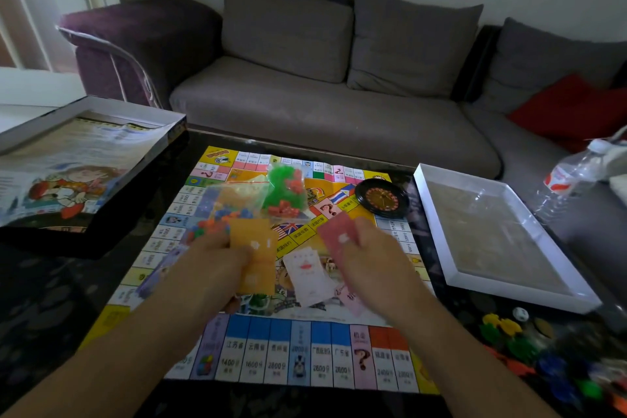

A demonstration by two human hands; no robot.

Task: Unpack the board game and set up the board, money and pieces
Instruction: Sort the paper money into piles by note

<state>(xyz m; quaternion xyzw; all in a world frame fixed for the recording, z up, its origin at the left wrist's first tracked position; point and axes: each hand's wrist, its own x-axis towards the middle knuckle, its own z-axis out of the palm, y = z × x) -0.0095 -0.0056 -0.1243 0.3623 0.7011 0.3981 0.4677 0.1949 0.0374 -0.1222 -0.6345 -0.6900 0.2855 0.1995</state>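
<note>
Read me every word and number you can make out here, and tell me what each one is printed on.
All on the game board, bottom row squares:
"1400"
"1600"
"2800"
"2600"
"2600"
"2400"
"?" on the pink square

Chinese characters on those squares, the other squares' print, the box lid, the bottle label and the cards in the left hand and right hand: too blurred.

Board (264, 349) on table; lid (84, 159) left, tray (441, 224) right, sofa (322, 105) behind.
</note>
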